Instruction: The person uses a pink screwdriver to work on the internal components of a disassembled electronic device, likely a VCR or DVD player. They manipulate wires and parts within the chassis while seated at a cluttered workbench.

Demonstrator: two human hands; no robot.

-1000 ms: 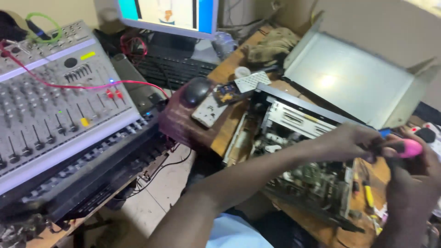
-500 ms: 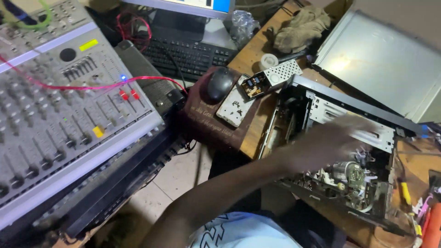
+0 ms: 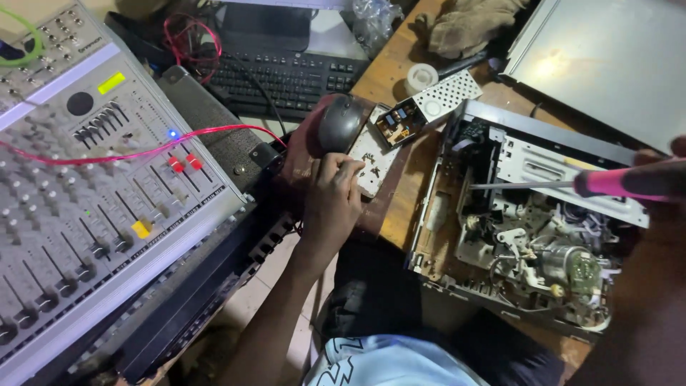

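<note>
Pink plastic marks the handle of a screwdriver [image 3: 564, 183], gripped in the closed right hand [image 3: 661, 179] at the right edge of view; its thin metal shaft runs level to the left over an opened machine [image 3: 529, 243] and its tip ends above the machine's left half, among brackets, wires and a small motor. The left hand [image 3: 333, 196] reaches out to a small white panel [image 3: 371, 159] scattered with tiny dark screws [image 3: 372, 170], its fingertips bent down onto the panel's near-left edge; whether they pinch a screw cannot be told. That panel lies on a dark red case [image 3: 304, 179], just beside a grey mouse [image 3: 340, 123] and touching a perforated circuit board [image 3: 427, 113]. Little bare wood shows between the case and the machine's left wall. A mixing desk [image 3: 78, 186] with a red cable [image 3: 143, 151] across it crowds the left side, a black keyboard [image 3: 286, 77] sits beyond, and a grey metal lid [image 3: 607, 64] leans at the top right.
</note>
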